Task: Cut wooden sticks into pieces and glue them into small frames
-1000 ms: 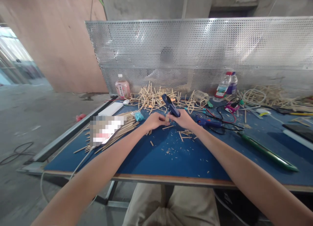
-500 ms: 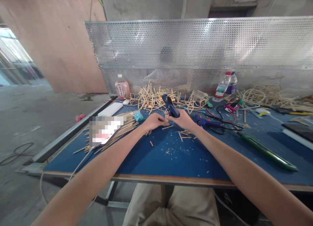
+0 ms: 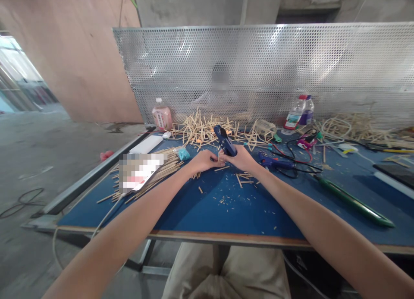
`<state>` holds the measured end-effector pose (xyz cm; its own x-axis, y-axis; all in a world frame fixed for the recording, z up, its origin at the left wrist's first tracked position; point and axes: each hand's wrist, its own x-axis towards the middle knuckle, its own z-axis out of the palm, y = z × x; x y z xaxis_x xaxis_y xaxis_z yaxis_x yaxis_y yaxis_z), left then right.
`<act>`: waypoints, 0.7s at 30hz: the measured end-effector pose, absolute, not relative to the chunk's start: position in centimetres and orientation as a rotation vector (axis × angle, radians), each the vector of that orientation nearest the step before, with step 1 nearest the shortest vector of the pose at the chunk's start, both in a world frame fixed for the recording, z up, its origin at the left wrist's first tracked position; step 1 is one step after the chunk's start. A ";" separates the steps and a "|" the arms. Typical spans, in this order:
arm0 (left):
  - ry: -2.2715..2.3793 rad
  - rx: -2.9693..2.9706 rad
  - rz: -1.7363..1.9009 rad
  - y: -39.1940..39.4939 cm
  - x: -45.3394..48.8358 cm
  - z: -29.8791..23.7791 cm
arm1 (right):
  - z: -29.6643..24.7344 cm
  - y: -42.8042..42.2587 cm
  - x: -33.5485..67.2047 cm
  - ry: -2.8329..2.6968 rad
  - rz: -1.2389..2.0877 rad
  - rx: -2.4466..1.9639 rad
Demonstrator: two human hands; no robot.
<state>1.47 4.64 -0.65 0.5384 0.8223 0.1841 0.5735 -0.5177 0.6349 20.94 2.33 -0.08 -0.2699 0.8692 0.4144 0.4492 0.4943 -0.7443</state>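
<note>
The left hand (image 3: 206, 160) and the right hand (image 3: 243, 158) meet over the middle of the desk (image 3: 194, 217), just beyond a scatter of chips (image 3: 223, 199). The left grip is narrow, thumb and finger pinching a small wooden piece (image 3: 219, 157) that stands between the two hands. The right grip is wrapped around a dark blue tool (image 3: 226, 142), tilted with its upper end to the far left; its lower end is hidden by the hand. The right fingertips are close beside the piece, but whether they touch it is too small to tell.

A loose stick (image 3: 221, 168) lies just on the near side of the hands, and short sticks (image 3: 245, 178) lie near the right wrist. To the right are a blue glue gun (image 3: 278, 163) with black wires around it and, nearer, a long green tube (image 3: 355, 202) lying aslant. To the left, a phone (image 3: 151, 173) rests on a bundle of long sticks (image 3: 168, 171), with a light blue bag (image 3: 183, 154) at the bundle's far end. Beyond the hands, a tangled pile of sticks (image 3: 202, 130) lies before a perforated panel (image 3: 194, 53), between a pink bottle (image 3: 162, 118) on the left and a clear jar (image 3: 265, 127) on the right.
</note>
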 end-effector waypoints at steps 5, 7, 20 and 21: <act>0.937 2.139 0.796 4.1 1.4 0.2 | 0.0 2.3 21.0 -1.892 0.588 -1.149; 0.903 2.149 0.810 4.1 1.5 0.2 | -0.1 2.5 21.0 -1.892 0.578 -1.158; 0.922 2.217 0.751 4.6 1.5 -0.9 | -0.4 2.7 21.1 -1.886 0.629 -1.077; 0.941 2.246 0.747 4.6 1.6 -0.8 | -0.4 2.8 21.1 -1.882 0.608 -1.092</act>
<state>1.56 4.60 -0.83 0.5931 0.7600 0.2656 0.4314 -0.5786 0.6922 21.10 2.75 -0.41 -0.2529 0.8665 0.4303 0.4507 0.4991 -0.7401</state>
